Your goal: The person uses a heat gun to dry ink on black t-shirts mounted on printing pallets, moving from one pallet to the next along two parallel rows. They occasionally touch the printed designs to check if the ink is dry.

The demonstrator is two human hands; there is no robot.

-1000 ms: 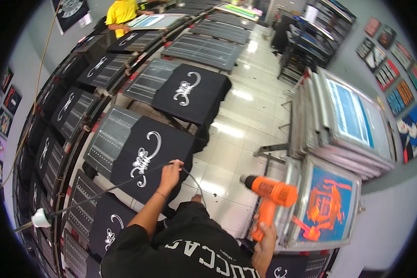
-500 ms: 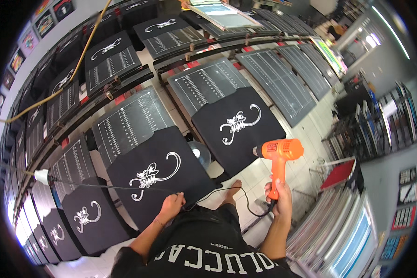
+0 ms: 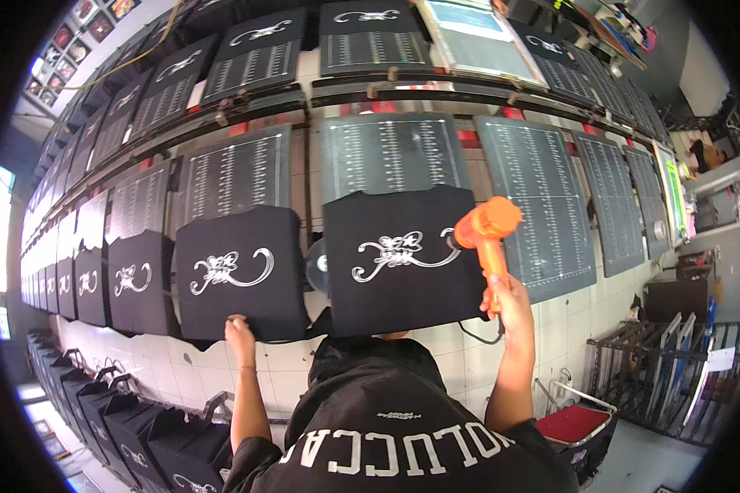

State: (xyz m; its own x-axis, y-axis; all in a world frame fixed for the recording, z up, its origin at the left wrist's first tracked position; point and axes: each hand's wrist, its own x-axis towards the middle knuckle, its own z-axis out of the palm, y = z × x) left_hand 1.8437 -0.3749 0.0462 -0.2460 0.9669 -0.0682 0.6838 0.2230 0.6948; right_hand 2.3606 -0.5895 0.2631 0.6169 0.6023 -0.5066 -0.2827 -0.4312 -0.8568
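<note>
My right hand (image 3: 511, 306) grips the handle of an orange heat gun (image 3: 492, 226). The gun is raised over the right end of a white scroll-like print on a black T-shirt (image 3: 403, 300), its nozzle largely hidden behind its body. A short stretch of black cord (image 3: 478, 337) hangs below the handle. My left hand (image 3: 239, 335) is closed at the lower edge of another printed black T-shirt (image 3: 238, 238), to the left. What its fingers hold, if anything, is hidden. Both shirts lie on dark printing boards (image 3: 393, 152) marked with white scales.
Similar boards with printed shirts run along the left and the far row. A framed printing screen (image 3: 481, 53) lies at the far side, a person's hand at its edge. A round clear object (image 3: 317, 264) sits between the two near shirts. Racks (image 3: 649, 361) and a red-topped stand (image 3: 575, 423) are at right.
My view has turned and shifted. The heat gun has swung from beside the right shirt to over its print's right end. My left hand is now at the left shirt's lower edge.
</note>
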